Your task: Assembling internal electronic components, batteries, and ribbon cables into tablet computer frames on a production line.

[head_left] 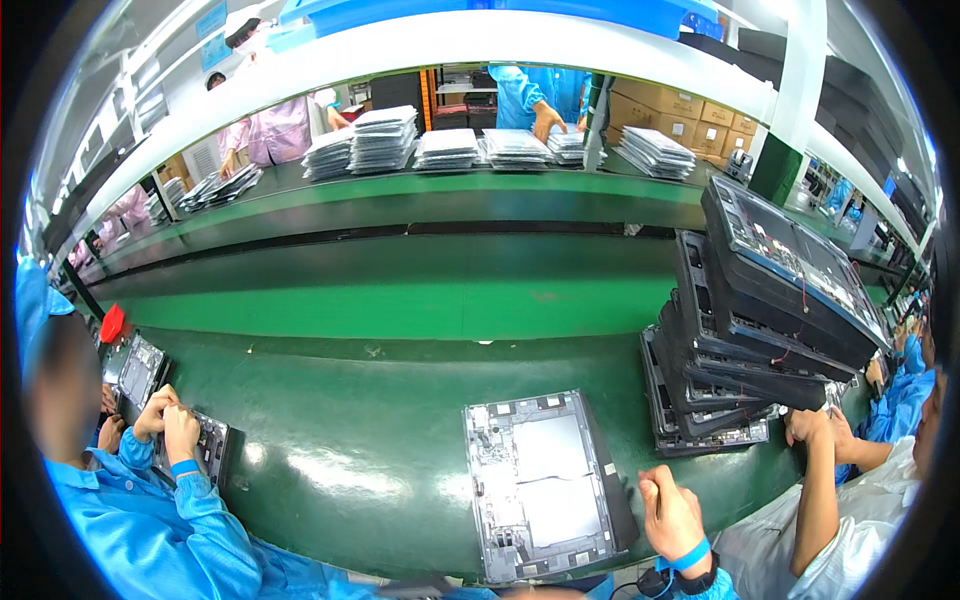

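Observation:
In front of me on the green bench lies an opened flat device chassis (545,480), laptop-like, with two silver rectangular panels, small boards on its left side and a dark strip along its right edge. Just right of its lower right corner, my right hand (672,515) is held with fingers curled together and a blue band at the wrist. Whatever those fingers hold, if anything, is hidden. Only a sliver of skin shows at the bottom edge below the chassis, possibly my left hand; its fingers are out of sight.
A leaning stack of black device casings (740,330) stands to the right, beside a co-worker's hands (820,430). At left, a co-worker in blue handles another chassis (208,445). Across the bench, a shelf carries piles of flat silvery packs (384,138). A white beam (520,38) crosses above.

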{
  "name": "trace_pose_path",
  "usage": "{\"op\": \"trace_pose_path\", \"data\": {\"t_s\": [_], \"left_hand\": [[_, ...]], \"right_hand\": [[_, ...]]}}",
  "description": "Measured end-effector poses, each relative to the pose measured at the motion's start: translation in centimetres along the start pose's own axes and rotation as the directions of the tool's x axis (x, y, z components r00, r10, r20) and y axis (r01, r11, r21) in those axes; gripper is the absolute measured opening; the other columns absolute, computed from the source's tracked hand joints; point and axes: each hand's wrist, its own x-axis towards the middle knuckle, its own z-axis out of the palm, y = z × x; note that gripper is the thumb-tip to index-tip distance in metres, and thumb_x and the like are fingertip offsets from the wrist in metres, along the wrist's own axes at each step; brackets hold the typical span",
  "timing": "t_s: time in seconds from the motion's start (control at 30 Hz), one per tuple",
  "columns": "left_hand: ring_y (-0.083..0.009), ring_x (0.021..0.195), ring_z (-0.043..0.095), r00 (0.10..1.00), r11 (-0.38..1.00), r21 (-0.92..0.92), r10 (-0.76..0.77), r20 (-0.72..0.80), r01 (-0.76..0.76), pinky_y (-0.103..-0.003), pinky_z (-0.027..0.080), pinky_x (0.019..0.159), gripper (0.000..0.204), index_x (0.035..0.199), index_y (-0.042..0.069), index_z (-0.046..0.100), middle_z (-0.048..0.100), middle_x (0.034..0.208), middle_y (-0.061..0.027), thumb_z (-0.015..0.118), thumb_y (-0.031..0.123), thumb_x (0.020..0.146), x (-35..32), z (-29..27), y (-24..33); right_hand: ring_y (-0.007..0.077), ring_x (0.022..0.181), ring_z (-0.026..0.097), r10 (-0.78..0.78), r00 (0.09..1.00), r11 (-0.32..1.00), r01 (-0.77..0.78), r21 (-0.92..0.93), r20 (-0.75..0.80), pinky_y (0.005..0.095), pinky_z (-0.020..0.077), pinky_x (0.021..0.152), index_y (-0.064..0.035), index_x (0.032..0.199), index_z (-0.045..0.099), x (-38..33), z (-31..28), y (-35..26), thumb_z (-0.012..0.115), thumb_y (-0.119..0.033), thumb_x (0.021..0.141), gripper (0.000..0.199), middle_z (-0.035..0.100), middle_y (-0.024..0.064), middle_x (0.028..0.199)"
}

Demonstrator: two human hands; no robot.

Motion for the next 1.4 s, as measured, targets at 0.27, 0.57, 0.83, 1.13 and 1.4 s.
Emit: {"op": "trace_pose_path", "data": {"t_s": [0.27,0.57,0.83,1.13,1.4], "left_hand": [[-0.0401,0.114,0.060,0.696,0.561,0.701,0.280,-0.661,0.440,-0.043,0.049,0.097,0.042,0.126,0.002,0.062,0.064,0.120,-0.0231,0.059,0.033,0.097,3.1,-20.7,-4.0],[-0.0233,0.087,0.070,0.597,0.618,0.305,-0.342,-0.726,0.725,-0.036,0.054,0.082,0.049,0.120,-0.001,0.067,0.073,0.095,-0.0164,0.060,0.044,0.099,-3.4,-19.1,-2.4],[-0.0404,0.101,0.065,0.510,0.745,0.214,-0.192,-0.839,0.632,-0.043,0.051,0.088,0.047,0.117,-0.005,0.061,0.066,0.104,-0.0241,0.054,0.039,0.103,-7.2,-10.2,-4.9],[-0.0267,0.130,0.049,0.839,0.302,0.858,0.237,-0.490,0.415,-0.051,0.036,0.114,0.018,0.101,0.011,0.067,0.058,0.118,-0.0051,0.072,0.015,0.084,-5.9,-11.8,-1.5],[-0.0215,0.108,0.058,0.923,0.427,0.865,0.149,-0.355,0.264,-0.046,0.040,0.108,0.011,0.098,0.009,0.060,0.059,0.106,-0.0019,0.066,0.013,0.089,-5.0,-13.8,-3.6]], "right_hand": [[0.0416,0.066,0.064,-0.016,0.998,0.904,-0.010,-0.427,-0.059,0.0537,0.0470,0.060,-0.0069,0.112,0.052,-5.4,3.5,2.9,0.052,-0.031,0.102,0.026,0.065,0.0232,0.070],[0.0466,0.073,0.063,-0.112,0.974,0.993,0.105,-0.046,-0.198,0.0475,0.0481,0.064,0.0011,0.106,0.054,-0.6,3.9,0.6,0.045,-0.014,0.105,0.018,0.069,0.0235,0.090],[0.0358,0.089,0.062,-0.307,0.930,0.916,0.347,0.201,-0.203,0.0390,0.0498,0.079,-0.0002,0.105,0.049,11.9,5.9,-1.5,0.040,-0.020,0.109,0.022,0.068,0.0240,0.117],[0.0410,0.088,0.064,-0.264,0.957,0.961,0.271,0.049,-0.118,0.0417,0.0501,0.079,0.0002,0.102,0.041,5.4,3.4,-0.2,0.044,-0.008,0.105,0.009,0.064,0.0283,0.118],[0.0508,0.140,0.035,-0.418,0.907,0.908,0.419,0.004,-0.048,0.0517,0.0304,0.114,-0.0019,0.108,0.042,2.2,6.1,2.8,0.053,-0.014,0.100,0.018,0.046,0.0266,0.147]]}}
